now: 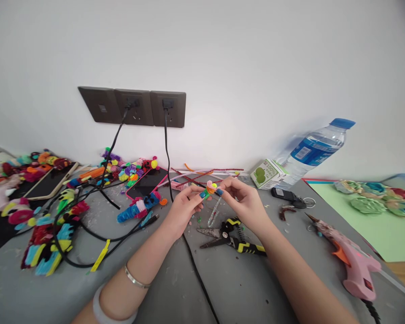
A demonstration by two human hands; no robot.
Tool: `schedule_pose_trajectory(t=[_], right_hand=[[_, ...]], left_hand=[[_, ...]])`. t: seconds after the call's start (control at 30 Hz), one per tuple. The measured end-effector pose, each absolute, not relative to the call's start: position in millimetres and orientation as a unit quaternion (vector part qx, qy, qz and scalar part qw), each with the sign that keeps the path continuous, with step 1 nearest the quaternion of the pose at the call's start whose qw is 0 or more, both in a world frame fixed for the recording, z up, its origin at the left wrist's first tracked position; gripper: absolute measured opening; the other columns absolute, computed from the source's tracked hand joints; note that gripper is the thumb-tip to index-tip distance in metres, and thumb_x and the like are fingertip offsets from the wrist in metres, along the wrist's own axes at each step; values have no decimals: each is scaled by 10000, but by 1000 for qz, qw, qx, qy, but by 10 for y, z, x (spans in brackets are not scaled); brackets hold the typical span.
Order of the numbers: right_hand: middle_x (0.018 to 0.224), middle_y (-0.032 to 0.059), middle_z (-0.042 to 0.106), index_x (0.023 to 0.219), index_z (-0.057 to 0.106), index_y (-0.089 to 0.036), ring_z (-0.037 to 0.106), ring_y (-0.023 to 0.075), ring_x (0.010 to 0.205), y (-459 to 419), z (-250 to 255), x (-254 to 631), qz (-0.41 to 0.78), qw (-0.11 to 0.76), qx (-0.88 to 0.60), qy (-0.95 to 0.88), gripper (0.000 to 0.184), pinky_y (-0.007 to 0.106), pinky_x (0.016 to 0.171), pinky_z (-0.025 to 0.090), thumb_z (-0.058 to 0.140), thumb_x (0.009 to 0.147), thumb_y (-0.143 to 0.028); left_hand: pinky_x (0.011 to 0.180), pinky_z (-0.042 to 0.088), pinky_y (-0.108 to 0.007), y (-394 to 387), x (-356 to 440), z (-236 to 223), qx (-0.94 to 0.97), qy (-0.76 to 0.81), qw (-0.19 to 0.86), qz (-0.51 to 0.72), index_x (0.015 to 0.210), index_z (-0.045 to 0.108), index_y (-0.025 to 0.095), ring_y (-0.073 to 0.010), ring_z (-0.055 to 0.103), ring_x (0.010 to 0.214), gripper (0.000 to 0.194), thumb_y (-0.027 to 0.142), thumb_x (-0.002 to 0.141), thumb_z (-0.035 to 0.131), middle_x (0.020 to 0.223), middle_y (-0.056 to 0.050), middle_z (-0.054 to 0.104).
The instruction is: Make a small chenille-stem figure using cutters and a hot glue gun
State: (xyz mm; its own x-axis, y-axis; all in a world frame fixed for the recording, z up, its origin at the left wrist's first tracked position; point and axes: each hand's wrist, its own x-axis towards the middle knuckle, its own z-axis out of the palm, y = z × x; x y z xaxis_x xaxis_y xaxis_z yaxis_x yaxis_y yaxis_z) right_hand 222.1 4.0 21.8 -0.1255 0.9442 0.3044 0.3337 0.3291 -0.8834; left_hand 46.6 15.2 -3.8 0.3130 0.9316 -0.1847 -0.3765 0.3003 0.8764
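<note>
Here we are, just beyond the yellow-and-black metal pliers point(227, 234), and both hands meet over one little thing: a small fuzzy craft piece in green, orange-pink and yellow point(209, 188)! The left hand point(188, 204) has thumb and fingers closed on its green side; the right hand point(239, 195) pinches at the yellow side, thumb and fingertip together. Between them and the pliers hangs a thin silvery loop of fuzzy wire point(213, 216) (whether it joins the piece, I can't tell).

The pliers themselves lie with their jaws apart, touched by neither hand. Left of them runs a black cable point(194, 258), and farther left lies a bright blue fuzzy tube-shaped figure point(135, 211). Over to the right of the pliers, a pink glue gun with an orange trigger point(353, 261)! Beyond them, to the right, a clear plastic bottle with a blue label point(315, 150) leans against the white wall point(229, 81).
</note>
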Motion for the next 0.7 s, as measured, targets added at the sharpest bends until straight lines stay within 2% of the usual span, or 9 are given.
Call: schedule_pose_trajectory(t=[0.4, 0.57, 0.7], right_hand=[[761, 24, 599, 825, 593, -211, 474, 150, 650, 33, 219, 2220, 283, 458, -486, -688, 208, 298, 586, 347, 551, 927, -387], [806, 36, 624, 828, 600, -212, 527, 165, 703, 32, 222, 2221, 300, 450, -473, -696, 194, 303, 624, 380, 549, 930, -369], [798, 34, 620, 831, 601, -212, 516, 161, 691, 32, 225, 2225, 295, 453, -475, -695, 197, 299, 614, 371, 552, 929, -376]], left_hand=[[613, 384, -214, 147, 460, -45, 376, 369, 717, 457, 880, 660, 190, -84, 501, 612, 373, 446, 648, 801, 800, -23, 679], [631, 403, -209, 142, 459, -51, 379, 360, 718, 460, 877, 667, 192, -81, 501, 625, 336, 436, 678, 784, 803, -15, 660], [631, 404, -211, 142, 457, -45, 377, 362, 718, 460, 874, 665, 187, -81, 497, 621, 338, 433, 676, 786, 802, -19, 661]])
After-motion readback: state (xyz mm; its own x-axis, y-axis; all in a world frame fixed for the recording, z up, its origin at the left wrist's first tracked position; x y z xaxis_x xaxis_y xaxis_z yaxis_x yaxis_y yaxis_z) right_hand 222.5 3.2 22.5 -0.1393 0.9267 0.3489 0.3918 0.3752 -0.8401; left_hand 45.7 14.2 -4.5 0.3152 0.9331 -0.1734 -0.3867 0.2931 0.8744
